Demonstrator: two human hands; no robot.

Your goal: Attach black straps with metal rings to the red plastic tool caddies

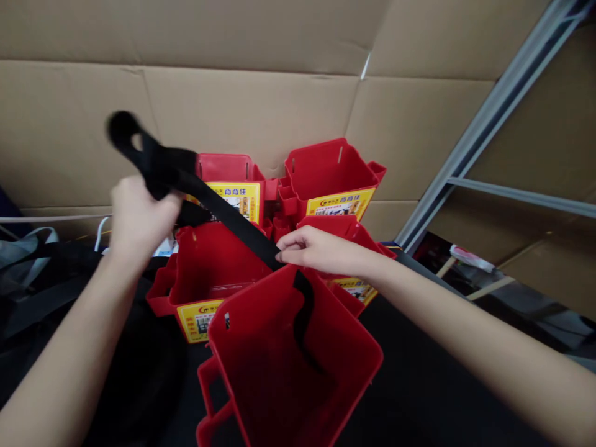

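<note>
Left grip clamped on black strap, left of centre, I pinch it mid-frame with the right grip, seemingly tensioning it at the lower-centre red bin.

Soft, muted light falls on cardboard; blur smears the left hand and strap loop, while shadow dims the front bin.

Shows a black work surface running out to five o'clock. Carries four yellow-labelled red bins at eight, ten, one and four o'clock. Seems to bear a dark, dim heap further out at eight. Cannot tell whether nearest red bin, six o'clock, rests on it.
</note>
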